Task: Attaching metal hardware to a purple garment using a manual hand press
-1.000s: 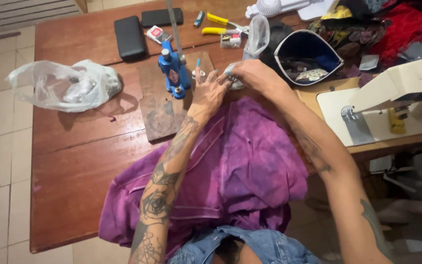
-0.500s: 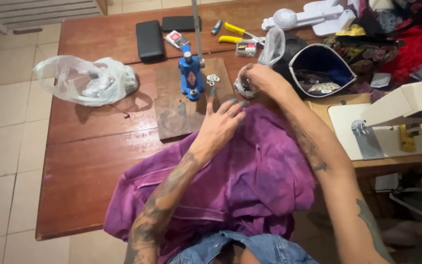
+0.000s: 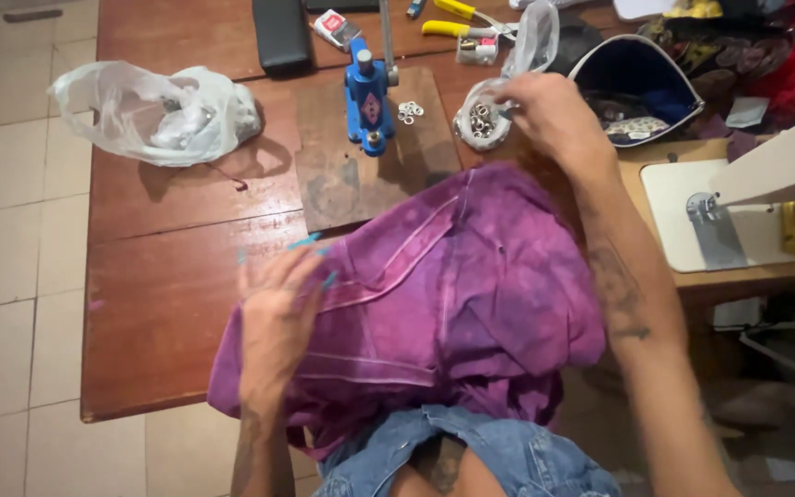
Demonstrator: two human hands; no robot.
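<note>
Right hand [image 3: 554, 115] reaches across the wooden table [image 3: 167, 304] to a small clear bag [image 3: 485, 115] of metal eyelets, fingers curled and pinching the bag's upper edge while the bag rests on the tabletop. Left hand [image 3: 278, 317] lies on a purple garment [image 3: 453, 294], fingers spread and bent, pressing the cloth near its left edge; whether it actually grips a fold cannot be told through the motion blur. The garment drapes from the table's near edge down over the person's lap, covering part of a dark board [image 3: 370, 175]. On that board stands a blue hand press [image 3: 367, 97], upright, with a few loose eyelets [image 3: 409, 112] just beside its base and near the bag. A crumpled white plastic bag [image 3: 154, 110] sits well apart at the table's left end. A black case [image 3: 282, 32] and yellow-handled pliers [image 3: 457, 28] lie along the far edge. An open dark pouch [image 3: 637, 87] sits just right of the right hand, and a white sewing machine [image 3: 766, 184] occupies the right side.
</note>
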